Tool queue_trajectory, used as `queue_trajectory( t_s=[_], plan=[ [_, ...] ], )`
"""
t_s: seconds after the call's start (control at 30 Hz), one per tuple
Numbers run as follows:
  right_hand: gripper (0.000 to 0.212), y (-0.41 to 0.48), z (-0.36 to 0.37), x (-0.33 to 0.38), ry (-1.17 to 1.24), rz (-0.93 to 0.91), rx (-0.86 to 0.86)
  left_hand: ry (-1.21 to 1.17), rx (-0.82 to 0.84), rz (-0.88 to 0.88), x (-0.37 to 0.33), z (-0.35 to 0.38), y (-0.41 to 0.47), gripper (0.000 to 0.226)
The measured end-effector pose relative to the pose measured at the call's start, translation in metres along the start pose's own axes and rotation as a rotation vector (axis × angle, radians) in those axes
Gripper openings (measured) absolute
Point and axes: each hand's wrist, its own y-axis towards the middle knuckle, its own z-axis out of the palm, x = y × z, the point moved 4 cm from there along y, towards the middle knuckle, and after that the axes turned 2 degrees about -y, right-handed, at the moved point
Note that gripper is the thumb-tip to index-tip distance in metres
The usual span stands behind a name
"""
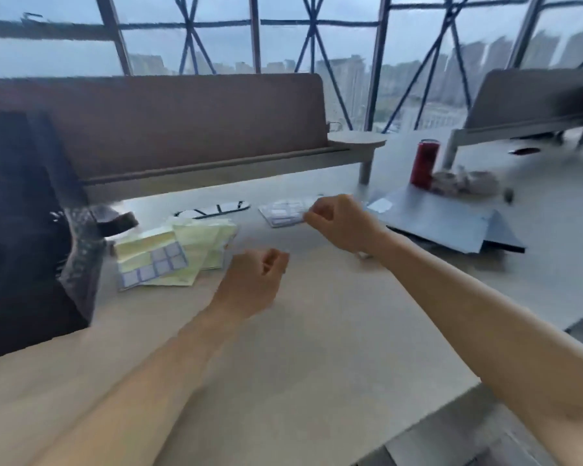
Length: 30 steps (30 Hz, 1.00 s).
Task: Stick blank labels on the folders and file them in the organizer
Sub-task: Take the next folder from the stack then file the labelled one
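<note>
Right hand at the label sheet

My right hand (342,220) pinches the label sheet (283,211) at its right edge; left hand (256,280), clenched empty, sits nearer me.

Pale yellow backing sheets (196,243), blue-bordered white labels (155,264), grey-blue folders (445,223), red can (424,163).

— What do we see at the far side?
— A tall window wall (283,38) with crossed braces, grey towers beyond.
— And nearer us?
— A brown desk divider (169,119) on a pale table (317,331).
</note>
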Motion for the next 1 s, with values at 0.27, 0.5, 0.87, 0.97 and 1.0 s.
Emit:
queue_trajectory(
  t_s=[0.27,0.5,0.87,0.97,1.0],
  plan=[
    [0.066,-0.052,-0.05,-0.184,-0.605,0.399,0.151,0.393,0.336,0.222,-0.01,0.114,0.046,0.061],
    [0.05,-0.054,-0.063,-0.23,-0.754,0.294,0.158,0.331,0.325,0.211,0.004,0.118,0.05,0.063],
    [0.042,-0.058,-0.052,-0.186,-0.288,-0.141,0.05,0.311,0.288,0.242,0.002,0.118,0.048,0.063],
    [0.068,-0.06,-0.052,-0.193,-0.369,0.067,0.193,0.265,0.227,0.297,-0.002,0.115,0.042,0.078],
    [0.079,-0.061,-0.058,-0.203,-0.472,0.168,0.214,0.262,0.229,0.327,-0.004,0.114,0.041,0.082]
  ],
)
